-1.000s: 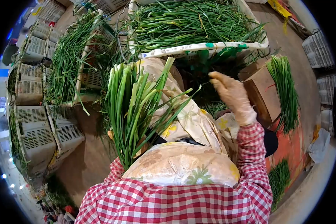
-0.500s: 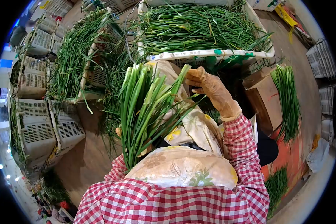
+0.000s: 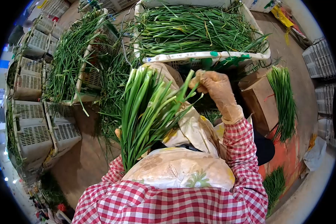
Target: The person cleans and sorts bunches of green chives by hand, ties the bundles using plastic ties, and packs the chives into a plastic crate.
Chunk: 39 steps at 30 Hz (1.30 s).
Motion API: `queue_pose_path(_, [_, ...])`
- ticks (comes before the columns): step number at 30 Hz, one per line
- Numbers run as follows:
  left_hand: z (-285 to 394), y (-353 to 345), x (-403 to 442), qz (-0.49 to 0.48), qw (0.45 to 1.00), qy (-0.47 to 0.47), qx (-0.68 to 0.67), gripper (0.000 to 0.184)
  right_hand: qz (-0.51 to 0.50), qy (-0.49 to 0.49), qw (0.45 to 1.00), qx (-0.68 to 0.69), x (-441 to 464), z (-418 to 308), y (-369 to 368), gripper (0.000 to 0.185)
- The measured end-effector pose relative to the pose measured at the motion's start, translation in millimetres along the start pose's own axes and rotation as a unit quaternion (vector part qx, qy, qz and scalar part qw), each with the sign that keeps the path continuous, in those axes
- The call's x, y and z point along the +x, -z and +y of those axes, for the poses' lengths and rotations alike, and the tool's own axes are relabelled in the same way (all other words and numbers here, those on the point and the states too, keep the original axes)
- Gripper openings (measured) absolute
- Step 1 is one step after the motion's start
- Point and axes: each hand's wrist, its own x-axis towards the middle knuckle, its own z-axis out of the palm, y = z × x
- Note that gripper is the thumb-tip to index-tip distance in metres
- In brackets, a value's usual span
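My left hand [image 3: 118, 133] is mostly hidden behind a thick bunch of garlic chives [image 3: 138, 112]; a fingertip shows at its left edge. The hand is closed round the bunch, whose pale cut ends point up and away from me. To the right, my right hand [image 3: 214, 89], in a tan rubber glove, is closed in a pinch at a few chive stalks that lean out from the bunch. Exactly what lies between those fingertips is partly covered. A stained, patterned apron [image 3: 179, 168] spreads over my lap under the bunch.
A white crate [image 3: 205, 56] heaped with chives stands ahead. Another full crate [image 3: 78, 89] is at left, beside stacked perforated crates [image 3: 33, 138]. On the right, a tied-looking chive bundle [image 3: 282, 104] rests against a cardboard box [image 3: 263, 104]; more chives [image 3: 274, 186] lie on the floor.
My right hand's fingers have closed from a looser, spread pose into a pinch, and the hand has shifted slightly right. The left-hand bunch stays almost where it was; the view has shifted slightly.
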Motion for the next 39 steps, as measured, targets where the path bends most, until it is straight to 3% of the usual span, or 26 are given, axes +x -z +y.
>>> queue_pose_path(2, [-1.1, -1.0, 0.8, -0.005, 1.0, 0.0, -0.002, 0.091, 0.111, 0.135, 0.984, -0.025, 2.9, 1.4, 15.9, 0.03])
queue_pose_path(4, [-1.3, -1.1, 1.7, -0.007, 1.0, 0.0, -0.004, 0.092, 0.226, 0.281, 0.897, -0.255, 14.9, 5.7, 60.5, 0.03])
queue_pose_path(6, [-0.4, -1.6, 1.6, -0.01, 1.0, -0.004, -0.005, 0.092, 0.388, 0.303, 0.716, -0.496, 11.4, -5.7, 97.9, 0.031])
queue_pose_path(8, [-0.4, -2.4, 1.4, -0.012, 1.0, -0.003, -0.004, 0.092, 0.415, 0.195, 0.531, -0.713, 12.3, -9.3, 136.8, 0.028])
queue_pose_path(10, [-0.7, -3.0, 2.9, -0.015, 1.0, -0.002, -0.004, 0.092, 0.41, 0.231, 0.509, -0.721, 13.6, -4.4, 142.0, 0.03])
queue_pose_path(12, [-0.5, -4.5, 3.9, -0.018, 1.0, 0.0, -0.005, 0.093, 0.331, 0.221, 0.64, -0.657, 13.8, 3.3, 105.7, 0.03])
queue_pose_path(13, [-1.0, -5.0, 4.0, -0.018, 1.0, 0.001, -0.006, 0.093, 0.232, 0.131, 0.852, -0.451, 9.8, -2.1, 68.3, 0.033])
queue_pose_path(14, [-1.1, -5.2, 4.7, -0.018, 1.0, 0.005, -0.007, 0.093, 0.11, 0.027, 0.974, -0.195, 3.5, -8.9, 31.4, 0.037])
queue_pose_path(15, [-1.5, -6.8, 5.8, -0.02, 1.0, 0.007, -0.006, 0.093, 0.014, -0.003, 0.995, -0.096, -2.6, -8.9, 14.6, 0.038])
queue_pose_path(16, [-1.9, -8.1, 7.0, -0.021, 1.0, 0.009, -0.009, 0.093, -0.084, -0.032, 0.996, 0.003, -5.3, -9.2, 3.8, 0.04])
queue_pose_path(18, [-3.1, -11.1, 10.1, -0.028, 1.0, 0.01, -0.011, 0.093, -0.116, -0.037, 0.992, 0.043, 4.0, 3.0, -8.5, 0.037])
queue_pose_path(20, [-3.9, -14.8, 12.0, -0.036, 0.999, 0.009, -0.014, 0.094, -0.077, -0.022, 0.996, 0.042, 2.9, -8.9, -9.3, 0.038])
queue_pose_path(22, [-5.5, -17.5, 15.7, -0.047, 0.999, 0.01, -0.02, 0.094, -0.022, 0.054, 0.998, -0.02, -0.2, -27.8, 18.6, 0.038])
queue_pose_path(23, [-6.4, -17.7, 16.3, -0.053, 0.998, 0.01, -0.024, 0.094, 0.087, 0.125, 0.984, -0.095, -1.9, -40.0, 32.5, 0.035])
queue_pose_path(25, [-6.6, -20.7, 20.5, -0.069, 0.997, 0.012, -0.027, 0.094, 0.27, 0.288, 0.885, -0.248, 0.6, -53.1, 75.3, 0.031])
queue_pose_path(26, [-5.7, -23.2, 22.4, -0.075, 0.997, 0.016, -0.03, 0.095, 0.305, 0.291, 0.825, -0.375, -4.5, -63.2, 85.6, 0.031])
queue_pose_path(28, [-4.3, -28.3, 23.8, -0.087, 0.995, 0.023, -0.037, 0.095, 0.397, 0.271, 0.639, -0.601, -14.8, -84.0, 106.0, 0.032])
queue_pose_path(29, [-4.1, -31.2, 25.7, -0.094, 0.994, 0.027, -0.04, 0.095, 0.302, 0.288, 0.803, -0.425, -19.3, -85.1, 110.7, 0.035])
queue_pose_path(30, [-4.0, -33.4, 28.1, -0.103, 0.993, 0.031, -0.045, 0.095, 0.188, 0.286, 0.913, -0.223, -22.8, -87.3, 117.0, 0.039])
queue_pose_path(31, [-3.8, -34.3, 30.9, -0.115, 0.992, 0.031, -0.049, 0.095, 0.061, 0.264, 0.962, -0.009, -24.8, -91.2, 121.9, 0.044])
queue_pose_path(32, [-4.6, -32.8, 33.4, -0.13, 0.989, 0.031, -0.056, 0.095, 0.065, 0.265, 0.962, -0.017, -22.8, -92.2, 118.7, 0.044])
queue_pose_path(34, [-9.2, -21.1, 39.6, -0.169, 0.983, -0.014, -0.072, 0.09, 0.114, 0.232, 0.931, -0.257, -21.8, -85.1, 107.8, 0.05])
queue_pose_path(36, [-4.6, -30.6, 45.8, -0.122, 0.989, -0.042, 0.066, 0.087, 0.016, 0.243, 0.97, -0.013, -24.1, -88.3, 102.3, 0.053])
queue_pose_path(37, [-7.7, -43.3, 40.2, -0.052, 0.996, -0.049, 0.058, 0.086, 0.024, 0.182, 0.981, 0.065, -33.7, -98.7, 92.9, 0.056])
queue_pose_path(39, [3.4, -37.6, 38.2, -0.122, 0.992, 0.028, 0.024, 0.084, 0.017, 0.151, 0.982, 0.113, -42.3, -106.7, 86.2, 0.057])
